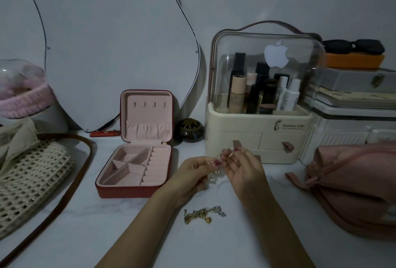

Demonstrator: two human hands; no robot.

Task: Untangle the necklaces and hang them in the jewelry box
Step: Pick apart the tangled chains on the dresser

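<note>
A silver chain necklace [215,174] is held up between both hands above the white tabletop. My left hand [194,174] pinches it from the left and my right hand [242,165] pinches it from the right, a short length dangling between them. A tangled heap of gold and silver chains [203,214] lies on the table below the hands. The red jewelry box [137,154] stands open to the left, its pink lid upright with a row of bare hooks [149,104] and a gathered pocket under them.
A cream cosmetics organiser [257,137] with a clear dome stands right behind the hands. A pink pouch [353,184] lies at the right. A woven bag [32,173] with a brown strap lies at the left. A small dark pot [189,130] sits beside the box.
</note>
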